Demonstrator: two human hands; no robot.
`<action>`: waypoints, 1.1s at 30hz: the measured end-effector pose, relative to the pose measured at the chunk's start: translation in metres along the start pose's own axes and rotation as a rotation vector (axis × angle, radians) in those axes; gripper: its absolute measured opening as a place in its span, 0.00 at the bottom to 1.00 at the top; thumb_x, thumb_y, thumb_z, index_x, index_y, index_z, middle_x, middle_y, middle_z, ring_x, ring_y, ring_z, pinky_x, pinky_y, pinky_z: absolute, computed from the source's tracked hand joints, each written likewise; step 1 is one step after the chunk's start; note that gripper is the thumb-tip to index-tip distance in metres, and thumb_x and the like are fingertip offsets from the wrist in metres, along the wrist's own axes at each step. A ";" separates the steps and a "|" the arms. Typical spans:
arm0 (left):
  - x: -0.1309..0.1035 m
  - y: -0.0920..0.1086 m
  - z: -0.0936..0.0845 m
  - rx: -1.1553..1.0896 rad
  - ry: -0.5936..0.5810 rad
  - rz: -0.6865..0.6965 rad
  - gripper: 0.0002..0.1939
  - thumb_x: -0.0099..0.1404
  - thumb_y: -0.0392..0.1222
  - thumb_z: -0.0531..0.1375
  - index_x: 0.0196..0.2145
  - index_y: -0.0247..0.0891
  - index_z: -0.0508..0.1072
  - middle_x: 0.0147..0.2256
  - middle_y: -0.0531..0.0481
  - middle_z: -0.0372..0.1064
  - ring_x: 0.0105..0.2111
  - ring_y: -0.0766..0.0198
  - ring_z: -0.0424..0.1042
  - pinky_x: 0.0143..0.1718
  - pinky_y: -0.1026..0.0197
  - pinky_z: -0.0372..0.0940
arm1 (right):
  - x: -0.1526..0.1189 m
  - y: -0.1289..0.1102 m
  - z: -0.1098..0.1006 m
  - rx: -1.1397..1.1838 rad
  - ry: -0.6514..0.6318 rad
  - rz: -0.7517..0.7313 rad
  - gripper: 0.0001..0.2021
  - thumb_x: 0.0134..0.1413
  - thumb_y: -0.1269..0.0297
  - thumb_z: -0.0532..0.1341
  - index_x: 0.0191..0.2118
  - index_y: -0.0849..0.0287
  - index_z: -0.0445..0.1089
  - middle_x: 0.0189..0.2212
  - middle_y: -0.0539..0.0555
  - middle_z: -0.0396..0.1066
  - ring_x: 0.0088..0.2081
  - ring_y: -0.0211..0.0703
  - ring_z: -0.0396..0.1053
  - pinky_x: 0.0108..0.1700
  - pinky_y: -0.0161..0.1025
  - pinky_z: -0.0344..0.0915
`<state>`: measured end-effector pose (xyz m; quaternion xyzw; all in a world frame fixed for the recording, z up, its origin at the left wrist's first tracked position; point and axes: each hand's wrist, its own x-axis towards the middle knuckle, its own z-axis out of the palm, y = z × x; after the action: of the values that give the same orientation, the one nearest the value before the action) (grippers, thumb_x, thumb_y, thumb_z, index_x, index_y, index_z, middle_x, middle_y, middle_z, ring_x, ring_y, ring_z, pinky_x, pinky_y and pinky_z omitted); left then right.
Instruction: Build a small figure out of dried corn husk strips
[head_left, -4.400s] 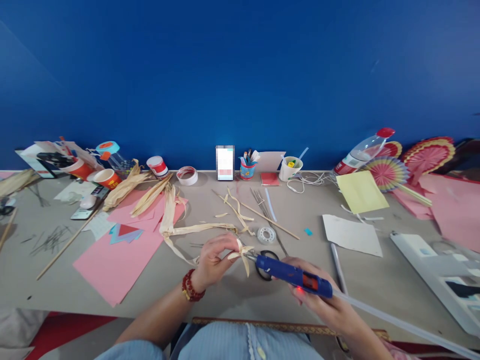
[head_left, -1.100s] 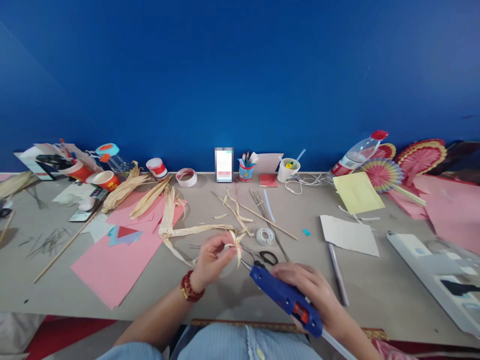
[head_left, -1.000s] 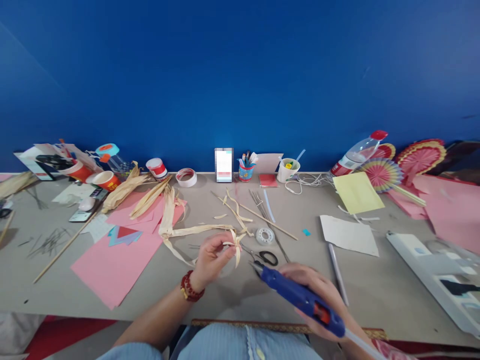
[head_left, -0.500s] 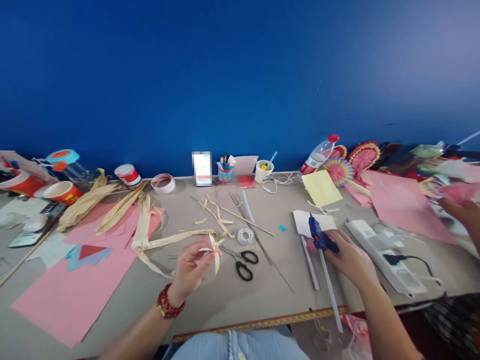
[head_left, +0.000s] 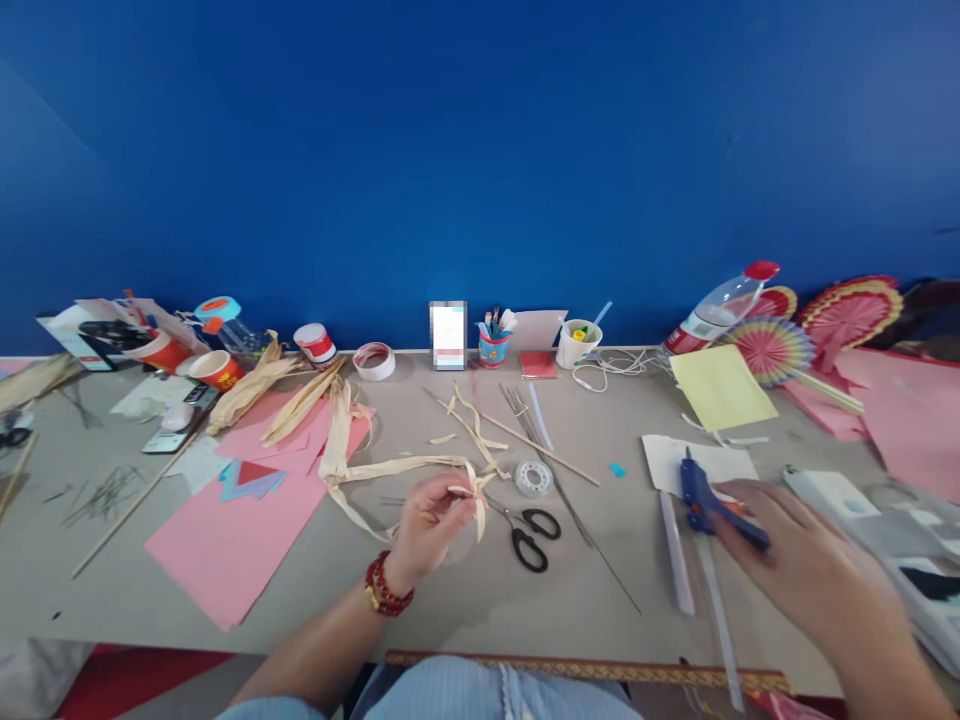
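My left hand (head_left: 435, 525) is closed in a pinch on a small bundle of folded pale corn husk strips (head_left: 478, 498), held above the table. Just right of it lie black-handled scissors (head_left: 534, 540) with their blades towards that hand. My right hand (head_left: 795, 560), partly blurred, has its thumb and fingers around the handle of a blue hot glue gun (head_left: 699, 490). The gun's nozzle is over a white paper (head_left: 652, 455), and a long translucent glue stick (head_left: 720, 625) sticks out of its rear towards the table edge.
Dried corn husks (head_left: 337, 435) and pink paper sheets (head_left: 217, 550) lie on the left. A tape roll (head_left: 534, 478), thin wires (head_left: 577, 515) and a wooden stick (head_left: 555, 458) occupy the middle. Right are a power strip (head_left: 832, 490), yellow paper (head_left: 724, 388) and a tilted bottle (head_left: 720, 310).
The view has turned left, so everything appears further right. My left hand keeps its pinch on the husk strips. The glue gun stays over the white paper with my right hand at its handle.
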<state>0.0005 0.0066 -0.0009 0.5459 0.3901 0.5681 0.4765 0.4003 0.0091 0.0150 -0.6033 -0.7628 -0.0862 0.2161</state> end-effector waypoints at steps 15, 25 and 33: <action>0.000 0.010 0.003 0.131 -0.018 0.059 0.08 0.63 0.43 0.63 0.29 0.36 0.75 0.29 0.46 0.74 0.32 0.61 0.72 0.36 0.59 0.68 | 0.043 -0.205 0.038 0.740 0.234 -0.506 0.13 0.55 0.78 0.61 0.46 0.57 0.69 0.36 0.56 0.77 0.34 0.43 0.74 0.38 0.42 0.71; 0.002 0.017 0.003 0.248 -0.048 0.193 0.05 0.63 0.39 0.62 0.31 0.35 0.75 0.29 0.45 0.76 0.31 0.62 0.74 0.35 0.61 0.69 | 0.051 -0.202 0.040 0.830 0.233 -0.548 0.12 0.55 0.76 0.61 0.44 0.57 0.71 0.34 0.57 0.76 0.33 0.44 0.72 0.36 0.42 0.69; 0.002 0.016 0.003 0.311 -0.061 0.206 0.06 0.63 0.41 0.63 0.31 0.36 0.77 0.30 0.45 0.78 0.33 0.59 0.77 0.37 0.60 0.71 | 0.056 -0.198 0.042 0.936 0.203 -0.519 0.11 0.58 0.74 0.59 0.45 0.55 0.72 0.34 0.56 0.76 0.35 0.44 0.73 0.39 0.45 0.72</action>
<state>0.0020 0.0045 0.0151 0.6669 0.4007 0.5300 0.3373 0.1914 0.0242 0.0270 -0.2232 -0.8189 0.1544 0.5058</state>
